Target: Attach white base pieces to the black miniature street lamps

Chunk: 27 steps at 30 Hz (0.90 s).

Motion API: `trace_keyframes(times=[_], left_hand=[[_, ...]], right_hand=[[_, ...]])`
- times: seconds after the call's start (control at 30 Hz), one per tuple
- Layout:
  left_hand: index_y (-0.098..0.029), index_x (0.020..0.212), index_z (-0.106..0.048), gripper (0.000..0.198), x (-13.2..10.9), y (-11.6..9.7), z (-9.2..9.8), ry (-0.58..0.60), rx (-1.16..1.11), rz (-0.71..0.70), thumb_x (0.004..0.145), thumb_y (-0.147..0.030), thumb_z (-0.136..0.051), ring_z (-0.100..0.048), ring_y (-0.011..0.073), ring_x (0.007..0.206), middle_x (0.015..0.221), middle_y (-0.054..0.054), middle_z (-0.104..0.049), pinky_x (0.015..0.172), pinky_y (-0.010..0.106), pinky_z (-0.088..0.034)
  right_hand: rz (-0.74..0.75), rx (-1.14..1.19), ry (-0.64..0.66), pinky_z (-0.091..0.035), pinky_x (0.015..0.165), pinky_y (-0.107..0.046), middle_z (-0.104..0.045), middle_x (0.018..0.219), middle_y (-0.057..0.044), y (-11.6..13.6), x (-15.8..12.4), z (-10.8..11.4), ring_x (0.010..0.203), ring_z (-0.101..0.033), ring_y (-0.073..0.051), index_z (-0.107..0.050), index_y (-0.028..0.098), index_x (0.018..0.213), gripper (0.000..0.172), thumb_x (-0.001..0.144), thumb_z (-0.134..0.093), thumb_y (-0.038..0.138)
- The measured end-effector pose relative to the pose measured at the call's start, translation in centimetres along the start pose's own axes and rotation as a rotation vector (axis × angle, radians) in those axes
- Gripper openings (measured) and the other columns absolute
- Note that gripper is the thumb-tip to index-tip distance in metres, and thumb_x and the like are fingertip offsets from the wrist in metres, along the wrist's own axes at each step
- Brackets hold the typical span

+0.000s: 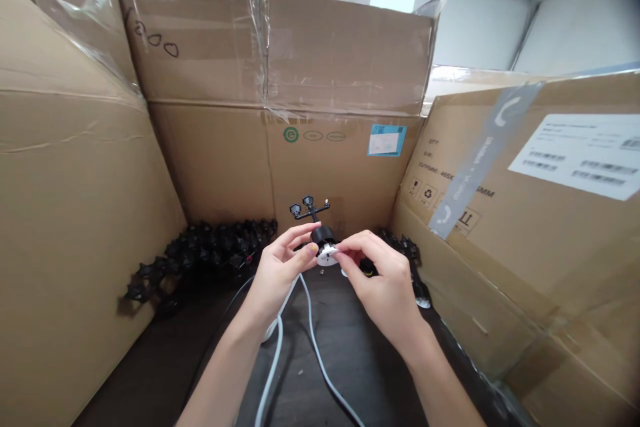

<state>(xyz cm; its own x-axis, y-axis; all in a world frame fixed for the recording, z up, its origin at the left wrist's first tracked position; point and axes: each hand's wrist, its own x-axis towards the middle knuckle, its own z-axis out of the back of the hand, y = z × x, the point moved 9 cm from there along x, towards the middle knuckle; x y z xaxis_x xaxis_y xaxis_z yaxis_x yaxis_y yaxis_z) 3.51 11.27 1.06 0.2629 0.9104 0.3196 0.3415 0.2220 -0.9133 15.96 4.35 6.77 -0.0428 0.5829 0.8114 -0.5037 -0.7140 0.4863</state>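
Observation:
In the middle of the head view my left hand point(285, 263) is closed, its thumb and fingers gripping the side of a small black lamp-post-like piece point(324, 235). The piece has a round body, a thin stem and a crossbar with little lantern-shaped heads point(309, 202). It is tilted, with the heads pointing away from me. A white round disc point(327, 256) sits against the near end of the body. My right hand point(383, 267) pinches the disc's edge between thumb and fingers. Whether disc and body are joined I cannot tell.
Black lantern-shaped parts point(210, 247) are heaped at the left, with more parts point(407, 247) at the right. A pale cable point(313, 330) loops over the dark tabletop point(345, 347). Tall cardboard boxes point(330, 167) enclose the left, back and right sides.

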Motion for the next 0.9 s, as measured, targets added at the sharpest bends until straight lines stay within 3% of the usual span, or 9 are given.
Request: trace_keyframes(times=[0.23,0.57,0.9], left_hand=[[-0.025,0.106,-0.065,0.032,-0.3,-0.1,0.1,-0.002,0.04,-0.001,0.075,-0.03,-0.068,-0.062,0.012,0.088,0.103,0.002,-0.061,0.083,0.023,-0.052],[-0.023,0.109,-0.063,0.035,-0.4,0.2,-0.2,0.027,0.075,0.027,0.076,-0.032,-0.067,-0.062,0.0146,0.09,0.101,0.004,-0.063,0.082,0.025,-0.052],[-0.023,0.109,-0.064,0.035,-0.4,0.3,-0.7,0.042,0.063,0.051,0.076,-0.033,-0.067,-0.06,0.0151,0.094,0.094,0.003,-0.064,0.082,0.026,-0.052]], right_hand=[[-0.037,-0.003,-0.048,-0.044,0.062,-0.021,-0.059,0.075,0.0,-0.5,-0.3,0.3,0.066,-0.054,-0.01,-0.061,0.017,0.078,0.007,0.083,-0.058,0.012],[-0.233,0.059,-0.097,-0.044,0.062,-0.023,-0.056,0.071,0.002,-2.5,-0.7,0.3,0.064,-0.053,-0.011,-0.055,0.019,0.074,0.011,0.082,-0.061,0.023],[-0.399,0.359,-0.065,-0.042,0.059,-0.021,-0.051,0.073,0.003,-4.4,-0.9,-0.6,0.066,-0.049,-0.01,-0.053,0.02,0.082,0.015,0.078,-0.065,0.026]])
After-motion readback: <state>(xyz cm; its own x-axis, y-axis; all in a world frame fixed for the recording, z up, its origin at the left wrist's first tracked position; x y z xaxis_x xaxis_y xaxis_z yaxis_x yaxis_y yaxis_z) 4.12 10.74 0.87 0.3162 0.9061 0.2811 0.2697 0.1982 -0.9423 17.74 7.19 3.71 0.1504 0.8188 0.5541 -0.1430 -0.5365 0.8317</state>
